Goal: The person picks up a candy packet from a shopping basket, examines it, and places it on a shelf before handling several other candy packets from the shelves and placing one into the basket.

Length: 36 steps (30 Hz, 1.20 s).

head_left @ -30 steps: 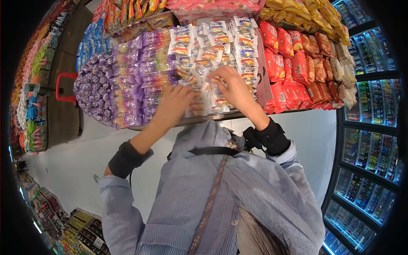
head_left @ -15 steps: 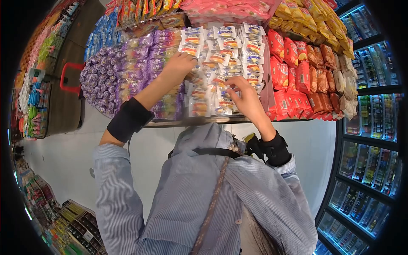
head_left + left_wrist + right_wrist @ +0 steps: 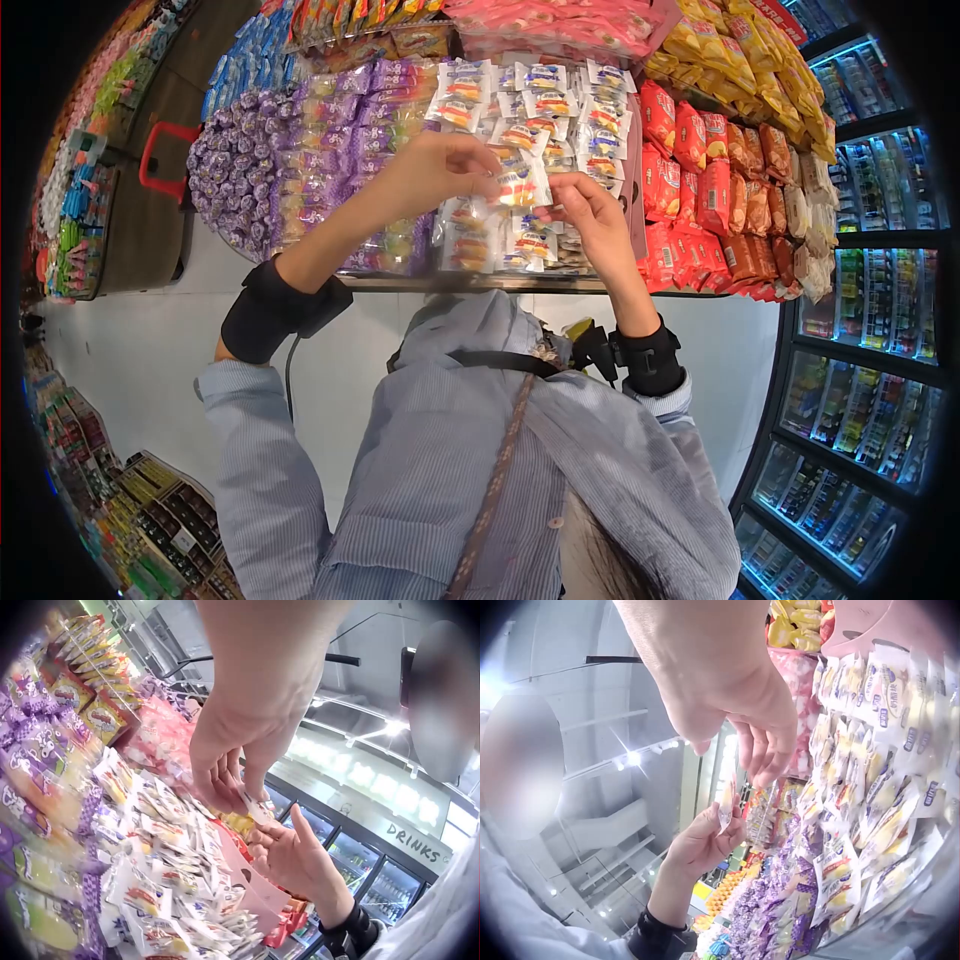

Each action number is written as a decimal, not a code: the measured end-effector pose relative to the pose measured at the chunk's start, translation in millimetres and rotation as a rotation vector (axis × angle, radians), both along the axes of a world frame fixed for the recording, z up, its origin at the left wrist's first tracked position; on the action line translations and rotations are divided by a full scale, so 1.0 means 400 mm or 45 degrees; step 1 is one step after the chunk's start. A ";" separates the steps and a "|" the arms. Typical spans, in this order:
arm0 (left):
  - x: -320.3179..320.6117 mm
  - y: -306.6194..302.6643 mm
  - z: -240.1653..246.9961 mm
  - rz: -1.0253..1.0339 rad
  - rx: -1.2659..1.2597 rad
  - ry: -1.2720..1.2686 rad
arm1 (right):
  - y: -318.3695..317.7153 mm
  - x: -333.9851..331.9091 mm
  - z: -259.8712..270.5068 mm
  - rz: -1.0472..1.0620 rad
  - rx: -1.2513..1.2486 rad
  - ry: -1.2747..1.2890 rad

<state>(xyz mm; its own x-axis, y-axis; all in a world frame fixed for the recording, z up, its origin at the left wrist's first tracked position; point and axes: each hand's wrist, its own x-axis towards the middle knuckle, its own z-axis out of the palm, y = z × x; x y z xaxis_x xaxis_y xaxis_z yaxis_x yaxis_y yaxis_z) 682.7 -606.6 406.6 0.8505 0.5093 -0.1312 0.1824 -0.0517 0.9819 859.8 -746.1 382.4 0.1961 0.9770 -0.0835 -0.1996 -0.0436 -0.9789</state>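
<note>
My left hand (image 3: 435,175) pinches a small white snack packet (image 3: 520,187) with yellow, red and blue print, held up over the rows of similar packets. In the left wrist view the packet (image 3: 256,808) tilts between thumb and fingers. To its right is my right hand (image 3: 597,222), fingers loosely bent and thumb apart, fingertips close by the packet's edge. From the right wrist view, this hand (image 3: 727,712) holds nothing, and the left hand (image 3: 701,844) with the packet appears beyond it. Below both hands lie the white-wrapped packets (image 3: 467,240) in rows.
Purple snack bags (image 3: 320,170) and purple-wrapped round sweets (image 3: 235,165) lie to the left. A pink divider (image 3: 636,200) separates the white packets from red packs (image 3: 660,190) on the right. Pink bags (image 3: 550,25) are behind. Drinks fridges (image 3: 885,290) line the right side.
My left hand reached up over the white packets, then came right with one packet between its fingers. The right hand left the packets and moved slightly right, beside the lifted one.
</note>
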 end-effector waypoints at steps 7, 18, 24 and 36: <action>-0.010 -0.040 0.030 -0.060 -0.007 0.088 | -0.019 -0.013 0.018 0.123 -0.009 -0.115; -0.021 0.111 -0.051 0.368 1.145 0.196 | -0.025 0.023 -0.019 0.064 -0.037 -0.100; 0.024 0.140 -0.116 0.166 1.366 0.431 | -0.033 0.023 -0.025 0.048 -0.043 -0.108; 0.070 0.142 -0.193 0.022 1.733 0.567 | -0.041 0.026 -0.031 0.046 -0.025 -0.080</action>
<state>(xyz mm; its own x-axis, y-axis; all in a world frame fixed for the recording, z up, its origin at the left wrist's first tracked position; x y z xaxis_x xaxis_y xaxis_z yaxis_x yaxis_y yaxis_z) 710.6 -549.8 329.4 0.8614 0.4628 0.2094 0.4667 -0.8838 0.0331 870.4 -762.5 370.1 0.1660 0.9819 -0.0913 -0.1356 -0.0690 -0.9884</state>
